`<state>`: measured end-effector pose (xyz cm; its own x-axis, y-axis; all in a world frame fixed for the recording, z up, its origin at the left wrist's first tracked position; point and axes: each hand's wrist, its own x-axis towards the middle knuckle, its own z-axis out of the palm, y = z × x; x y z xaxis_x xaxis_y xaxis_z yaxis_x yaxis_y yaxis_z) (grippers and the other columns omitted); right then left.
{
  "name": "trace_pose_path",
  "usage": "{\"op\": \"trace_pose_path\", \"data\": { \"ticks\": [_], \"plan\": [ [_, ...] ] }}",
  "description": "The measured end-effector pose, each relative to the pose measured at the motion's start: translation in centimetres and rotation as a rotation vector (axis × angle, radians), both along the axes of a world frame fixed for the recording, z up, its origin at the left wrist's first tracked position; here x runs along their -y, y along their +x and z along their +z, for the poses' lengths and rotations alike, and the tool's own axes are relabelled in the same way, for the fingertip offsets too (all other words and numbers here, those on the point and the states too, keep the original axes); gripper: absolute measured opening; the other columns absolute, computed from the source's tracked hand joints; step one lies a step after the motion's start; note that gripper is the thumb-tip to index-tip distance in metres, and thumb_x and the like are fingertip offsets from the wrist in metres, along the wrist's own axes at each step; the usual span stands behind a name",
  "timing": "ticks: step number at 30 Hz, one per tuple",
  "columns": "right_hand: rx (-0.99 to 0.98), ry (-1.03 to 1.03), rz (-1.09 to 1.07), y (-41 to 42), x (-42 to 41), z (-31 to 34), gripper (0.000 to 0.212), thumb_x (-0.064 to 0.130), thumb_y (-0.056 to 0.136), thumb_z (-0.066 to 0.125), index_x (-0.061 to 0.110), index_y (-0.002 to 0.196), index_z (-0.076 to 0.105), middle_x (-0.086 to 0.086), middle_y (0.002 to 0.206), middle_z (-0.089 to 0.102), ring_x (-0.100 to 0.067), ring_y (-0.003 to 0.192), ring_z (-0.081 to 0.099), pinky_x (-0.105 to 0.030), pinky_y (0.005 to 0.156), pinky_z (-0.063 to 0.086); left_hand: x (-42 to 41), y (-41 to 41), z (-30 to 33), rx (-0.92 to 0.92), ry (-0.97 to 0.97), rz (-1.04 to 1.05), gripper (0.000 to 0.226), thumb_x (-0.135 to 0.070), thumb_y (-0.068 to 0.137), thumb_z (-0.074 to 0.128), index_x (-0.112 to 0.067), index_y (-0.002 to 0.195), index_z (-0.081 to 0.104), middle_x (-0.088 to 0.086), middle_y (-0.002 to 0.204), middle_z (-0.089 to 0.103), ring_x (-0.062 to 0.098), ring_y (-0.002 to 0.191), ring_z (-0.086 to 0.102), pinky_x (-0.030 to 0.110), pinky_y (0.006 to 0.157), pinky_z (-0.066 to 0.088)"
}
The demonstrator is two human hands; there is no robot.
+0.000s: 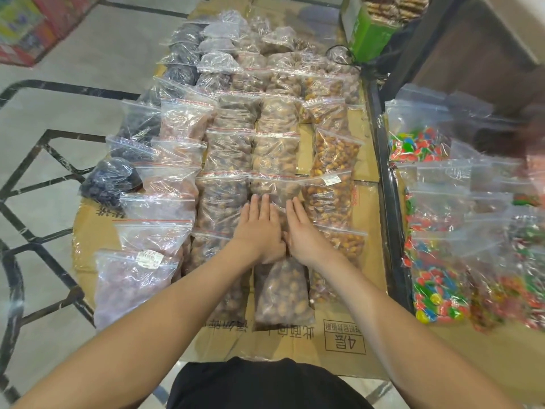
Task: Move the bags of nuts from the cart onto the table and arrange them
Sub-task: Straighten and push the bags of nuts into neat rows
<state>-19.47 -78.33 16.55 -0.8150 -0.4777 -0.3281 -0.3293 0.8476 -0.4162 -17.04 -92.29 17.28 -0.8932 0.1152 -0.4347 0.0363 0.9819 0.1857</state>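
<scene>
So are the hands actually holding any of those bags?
No. Both the left hand and right hand lie flat, fingers straight, pressing on a bag of nuts in the middle column.

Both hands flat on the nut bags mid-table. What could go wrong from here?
1. The left hand and right hand press flat on overlapping zip bags; slick plastic may slide and skew the rows.
2. The dark raisin-like bag sits at the left edge of the cardboard, partly past it; a nudge along the row could tip it off.
3. The nearest nut bag lies under the wrists, so pulling back may drag it.
</scene>
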Motion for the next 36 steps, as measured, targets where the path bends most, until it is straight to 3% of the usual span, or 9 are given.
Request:
{"op": "trace_pose_path", "data": {
  "ticks": [2,4,6,13,17,20,27,33,36],
  "plan": [
    [0.077,-0.031,0.022,0.2,0.3,-0.1,0.085,0.007,0.104,0.049,0.009,0.162,-0.013,-0.011,0.170,-0.021,-0.027,0.159,-0.006,-0.039,0.127,0.021,-0.4,-0.2,0.5,-0.088,0.046,-0.001,0.080,-0.033,0.100,0.034,-0.001,0.159,-0.011,0.021,0.165,-0.020,0.041,0.154,-0.013,0.051,0.126,0.002],
    [0.095,-0.106,-0.022,0.4,0.3,-0.2,0.081,0.006,0.105,0.048,0.013,0.164,-0.009,-0.008,0.171,-0.017,-0.023,0.159,-0.005,-0.034,0.129,0.011,-0.1,-0.2,0.0,-0.080,0.031,-0.017,0.081,-0.029,0.101,0.037,-0.005,0.158,-0.015,0.016,0.165,-0.026,0.041,0.154,-0.013,0.053,0.125,0.004],
    [0.093,-0.147,-0.080,0.5,0.1,-0.3,0.076,0.012,0.107,0.049,0.015,0.165,-0.001,-0.005,0.172,-0.013,-0.022,0.159,0.003,-0.031,0.126,0.011,0.3,0.1,-1.1,-0.058,0.012,-0.024,0.084,-0.031,0.101,0.038,-0.010,0.157,-0.020,0.011,0.163,-0.033,0.038,0.153,-0.018,0.056,0.125,0.001],
    [0.033,-0.095,-0.060,-0.1,0.7,0.6,0.075,0.015,0.107,0.050,0.008,0.164,0.001,-0.010,0.173,-0.010,-0.026,0.160,-0.001,-0.034,0.127,0.006,0.3,0.2,-2.2,-0.046,0.026,0.022,0.086,-0.038,0.100,0.034,-0.012,0.156,-0.026,0.012,0.161,-0.035,0.038,0.151,-0.026,0.055,0.124,-0.008],
    [-0.025,0.008,-0.006,0.2,1.1,0.6,0.068,0.021,0.112,0.037,0.007,0.163,-0.005,-0.011,0.171,-0.018,-0.032,0.158,-0.011,-0.038,0.127,-0.003,0.9,0.4,-1.3,-0.045,0.059,0.003,0.090,-0.036,0.098,0.040,-0.012,0.156,-0.024,0.009,0.163,-0.033,0.031,0.153,-0.023,0.053,0.123,-0.009],
    [0.087,0.108,0.018,0.3,1.2,-0.9,0.071,0.033,0.112,0.029,0.009,0.162,-0.017,-0.009,0.167,-0.031,-0.039,0.156,-0.016,-0.049,0.129,0.000,2.7,1.2,-1.4,-0.039,0.025,-0.035,0.085,-0.040,0.101,0.037,-0.012,0.158,-0.020,0.006,0.164,-0.030,0.026,0.154,-0.019,0.052,0.123,-0.011],
    [0.089,0.260,-0.029,-0.6,2.4,-1.1,0.073,0.037,0.112,0.026,0.006,0.160,-0.020,-0.010,0.164,-0.037,-0.047,0.156,-0.008,-0.057,0.126,0.018,1.1,0.9,-0.8,0.051,-0.251,-0.021,0.082,-0.035,0.104,0.033,-0.011,0.154,-0.029,0.010,0.161,-0.035,0.041,0.151,-0.023,0.060,0.122,-0.006],
    [0.025,0.213,0.095,3.8,0.7,-1.7,0.066,0.031,0.112,0.023,0.004,0.161,-0.013,-0.015,0.168,-0.025,-0.031,0.158,-0.012,-0.045,0.130,0.006,0.9,5.2,-1.9,-0.067,-0.156,-0.112,0.069,-0.019,0.107,0.026,-0.009,0.157,-0.021,0.008,0.164,-0.028,0.032,0.154,-0.017,0.052,0.126,-0.001],
    [0.093,0.276,0.137,2.5,1.1,-3.4,0.070,0.031,0.109,0.022,0.006,0.158,-0.022,-0.010,0.166,-0.031,-0.033,0.154,-0.026,-0.053,0.129,0.001,0.4,5.1,-1.8,-0.015,-0.115,-0.091,0.069,-0.020,0.108,0.025,-0.007,0.156,-0.022,0.010,0.165,-0.027,0.032,0.155,-0.016,0.046,0.127,0.003]
  ]
}}
